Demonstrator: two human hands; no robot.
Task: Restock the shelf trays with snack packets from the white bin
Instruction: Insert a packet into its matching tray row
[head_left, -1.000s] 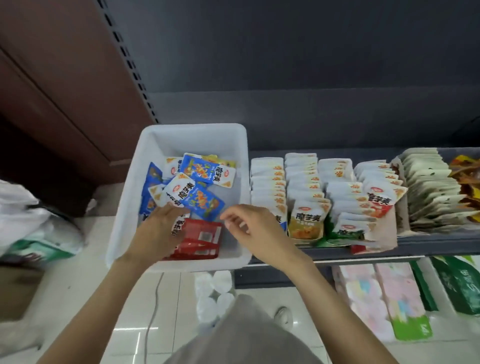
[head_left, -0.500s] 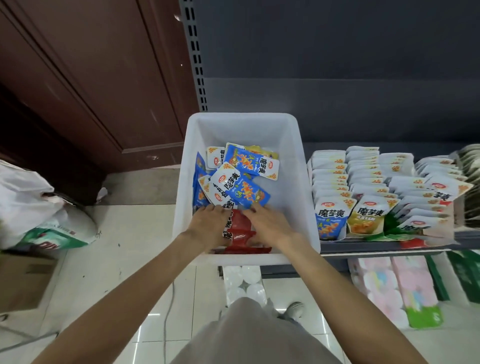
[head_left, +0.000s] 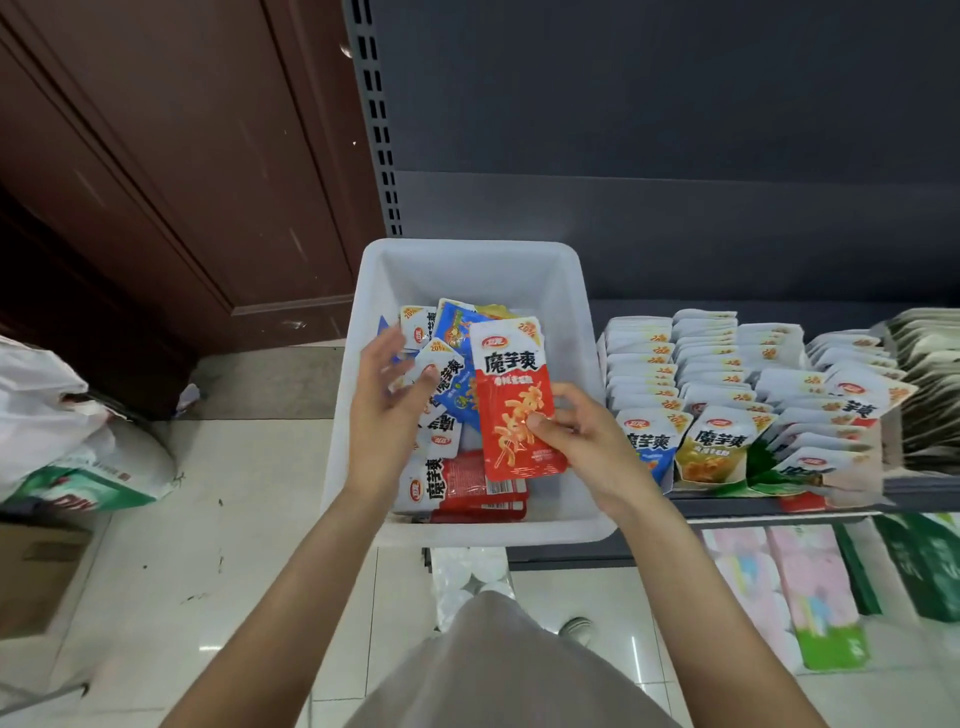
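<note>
Dark grey metal shelving (head_left: 675, 130) backs the scene, with pale glossy floor tiles (head_left: 234, 571) below. Held upright over the white rectangular plastic bin (head_left: 571, 291) is a red-and-white foil snack packet (head_left: 511, 395) with orange printed strips; the right hand (head_left: 587, 447) has it in a pinching grip, thumb on the printed front near the lower right edge and fingers curled behind. The left hand (head_left: 382, 410) hovers over the bin's left half, fingers spread and loosely bent, its grip holding nothing, fingertips near the loose blue-and-white packets (head_left: 452, 374). Flat red packets (head_left: 478, 488) lie at the bin's near end. Just right of the bin, shelf trays (head_left: 769, 467) carry upright rows of white-topped packets (head_left: 701, 374). At far left, a white plastic sack (head_left: 62, 441) sits on the floor beside a brown wooden door (head_left: 156, 182).
</note>
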